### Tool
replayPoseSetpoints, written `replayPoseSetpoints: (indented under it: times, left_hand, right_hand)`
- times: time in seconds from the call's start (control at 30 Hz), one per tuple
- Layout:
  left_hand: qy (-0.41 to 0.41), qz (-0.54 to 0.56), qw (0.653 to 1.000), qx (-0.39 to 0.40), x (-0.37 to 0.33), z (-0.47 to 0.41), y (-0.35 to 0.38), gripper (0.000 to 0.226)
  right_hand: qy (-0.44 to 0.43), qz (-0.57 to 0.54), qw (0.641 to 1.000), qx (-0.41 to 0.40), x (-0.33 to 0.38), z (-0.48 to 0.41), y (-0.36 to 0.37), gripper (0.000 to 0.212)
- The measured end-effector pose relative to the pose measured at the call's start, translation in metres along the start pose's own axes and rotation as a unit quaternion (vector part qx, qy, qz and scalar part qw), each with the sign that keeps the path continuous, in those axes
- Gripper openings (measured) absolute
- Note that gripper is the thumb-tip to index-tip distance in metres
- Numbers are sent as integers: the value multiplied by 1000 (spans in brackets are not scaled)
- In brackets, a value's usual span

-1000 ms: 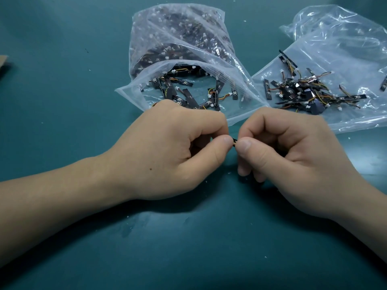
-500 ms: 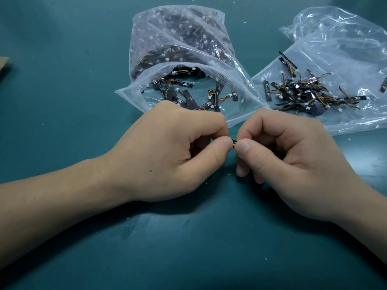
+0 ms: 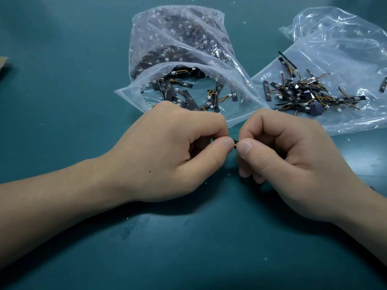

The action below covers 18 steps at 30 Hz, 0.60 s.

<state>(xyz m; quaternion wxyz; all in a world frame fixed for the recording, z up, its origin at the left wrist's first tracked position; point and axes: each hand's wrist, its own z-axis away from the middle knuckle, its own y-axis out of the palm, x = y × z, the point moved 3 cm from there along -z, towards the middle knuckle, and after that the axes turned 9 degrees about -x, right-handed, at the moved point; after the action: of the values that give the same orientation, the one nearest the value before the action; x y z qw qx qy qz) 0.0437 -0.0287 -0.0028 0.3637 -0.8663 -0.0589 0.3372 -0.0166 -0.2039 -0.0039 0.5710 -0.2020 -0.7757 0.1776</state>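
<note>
Part point(image 3: 235, 142) is pinched over the worktop's point(image 3: 188, 248) middle, grips closed on it: left hand point(image 3: 173, 151) and right hand point(image 3: 293, 164).

An electronics assembly workbench: a dark green mat covers the counter point(image 3: 62, 101), with clear plastic bags point(image 3: 182, 49) full of small wired circuit strips point(image 3: 297, 93)

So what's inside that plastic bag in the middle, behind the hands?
The open bag holds many small black strips with thin coloured wires and white plugs. Near its mouth they show clearly; farther back crinkled plastic blurs them, and the left hand covers the nearest edge.
</note>
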Motion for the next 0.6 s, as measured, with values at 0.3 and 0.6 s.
replayPoseSetpoints:
  times: [0.3, 0.6]
  left_hand:
    - [3, -14, 1000, 4, -1, 0, 0, 26]
    - [-5, 11, 1000, 5, -3, -2, -1, 24]
  right_hand:
    - [-3, 16, 1000, 3, -2, 1, 0, 16]
    - [-5, 2, 1000, 3, -3, 1, 1, 15]
